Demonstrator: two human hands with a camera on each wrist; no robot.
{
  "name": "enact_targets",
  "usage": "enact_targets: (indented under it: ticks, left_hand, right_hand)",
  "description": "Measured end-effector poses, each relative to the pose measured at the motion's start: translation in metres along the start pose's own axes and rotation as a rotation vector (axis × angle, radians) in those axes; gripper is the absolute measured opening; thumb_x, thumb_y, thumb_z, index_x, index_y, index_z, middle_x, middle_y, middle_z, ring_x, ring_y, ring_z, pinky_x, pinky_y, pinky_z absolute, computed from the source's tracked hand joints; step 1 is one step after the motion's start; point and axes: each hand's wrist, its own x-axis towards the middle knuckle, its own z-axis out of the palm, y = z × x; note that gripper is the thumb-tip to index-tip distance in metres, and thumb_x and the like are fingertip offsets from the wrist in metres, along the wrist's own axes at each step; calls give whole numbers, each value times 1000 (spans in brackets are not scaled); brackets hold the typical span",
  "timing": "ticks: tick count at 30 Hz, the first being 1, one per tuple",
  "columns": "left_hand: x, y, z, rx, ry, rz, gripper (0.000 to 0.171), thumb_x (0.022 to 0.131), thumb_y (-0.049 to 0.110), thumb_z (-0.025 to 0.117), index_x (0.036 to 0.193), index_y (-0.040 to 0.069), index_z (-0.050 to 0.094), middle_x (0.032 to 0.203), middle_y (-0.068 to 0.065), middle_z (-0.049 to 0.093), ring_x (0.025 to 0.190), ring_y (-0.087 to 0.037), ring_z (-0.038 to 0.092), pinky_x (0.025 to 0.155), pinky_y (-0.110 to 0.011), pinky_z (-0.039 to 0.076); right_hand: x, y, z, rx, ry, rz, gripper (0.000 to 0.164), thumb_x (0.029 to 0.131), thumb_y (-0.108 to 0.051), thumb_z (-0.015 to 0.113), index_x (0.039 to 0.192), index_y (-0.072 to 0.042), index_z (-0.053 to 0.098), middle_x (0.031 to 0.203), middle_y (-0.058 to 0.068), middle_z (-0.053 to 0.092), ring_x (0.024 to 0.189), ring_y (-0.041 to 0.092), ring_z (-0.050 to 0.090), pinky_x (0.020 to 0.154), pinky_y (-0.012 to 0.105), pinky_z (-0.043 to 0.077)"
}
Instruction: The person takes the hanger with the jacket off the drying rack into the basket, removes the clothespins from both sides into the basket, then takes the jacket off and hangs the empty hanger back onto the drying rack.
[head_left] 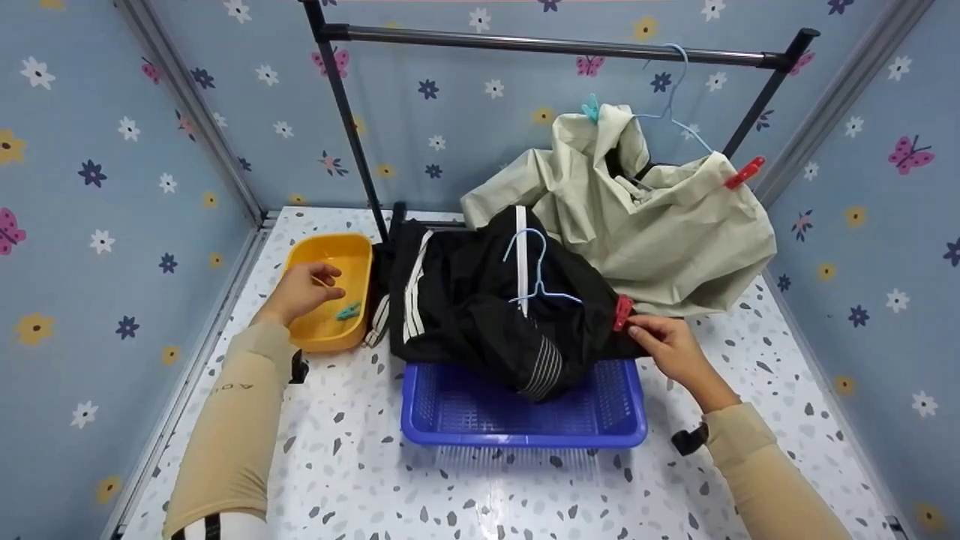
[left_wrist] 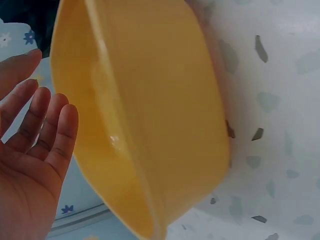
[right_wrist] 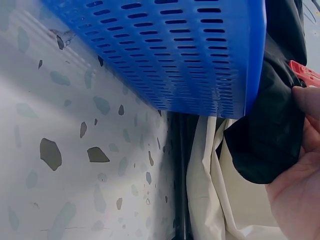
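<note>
A black jacket (head_left: 480, 300) with white stripes lies bunched over the blue basket (head_left: 525, 440). A light blue hanger (head_left: 540, 289) rests in it, hook upward, and a red clothespin (head_left: 622, 313) is clipped at its right side. My right hand (head_left: 673, 349) pinches the jacket's black cloth (right_wrist: 272, 135) just beside that clothespin, thumb in front. Over the yellow tub (head_left: 330, 343) hovers my left hand (head_left: 304, 291), its fingers loosely extended and nothing in them. A teal clothespin (head_left: 349, 311) lies on the tub's floor. The left wrist view shows the tub's wall (left_wrist: 165, 110) beside the fingers.
Behind stands a black clothes rack (head_left: 525, 43). From its bar a blue hanger (head_left: 670, 105) carries a pale green jacket (head_left: 637, 232), clipped with a teal clothespin (head_left: 591, 109) and a red clothespin (head_left: 745, 172). Flowered walls (head_left: 90, 247) enclose the speckled table (head_left: 360, 480).
</note>
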Motion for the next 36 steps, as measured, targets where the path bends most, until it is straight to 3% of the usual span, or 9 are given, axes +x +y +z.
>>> enact_targets:
  ticks: [9, 16, 21, 30, 36]
  left_hand:
    - [-4, 21, -7, -58, 15, 37, 48, 104, 17, 73, 145, -6, 60, 140, -31, 59, 118, -36, 59, 109, -48, 51]
    - [-7, 39, -5, -59, 28, 114, 45, 103, 16, 74, 141, -5, 64, 136, -29, 63, 113, -33, 61, 94, -27, 52]
    - [-10, 53, -2, -67, 54, 182, 43, 101, 15, 77, 139, -3, 67, 131, -27, 66, 111, -31, 63, 89, -23, 51]
    - [-14, 85, 7, -117, 27, 289, 40, 100, 15, 78, 138, 2, 70, 130, -20, 69, 111, -30, 66, 89, -20, 54]
    - [-18, 112, 12, -123, -12, 338, 41, 99, 12, 79, 137, -1, 69, 131, -26, 67, 108, -29, 63, 91, -22, 52]
  right_hand:
    - [-1, -5, -1, 27, -3, 3, 13, 98, 9, 71, 106, 9, 81, 105, 20, 81, 93, -8, 67, 86, 8, 53]
    - [-2, -5, -1, 31, 6, -26, 13, 97, 11, 70, 106, 10, 80, 102, 10, 82, 92, -7, 68, 85, 8, 53]
    - [-2, -7, 0, 57, 4, -24, 14, 97, 11, 70, 107, 11, 80, 101, 2, 82, 93, -7, 69, 85, 9, 54]
    - [-1, -12, 3, 57, 11, -5, 14, 98, 10, 70, 106, 10, 81, 100, 17, 82, 90, -7, 69, 83, 9, 54]
    - [1, -13, 4, 33, 13, -5, 14, 98, 9, 70, 107, 9, 81, 105, 24, 80, 94, -8, 68, 86, 9, 53]
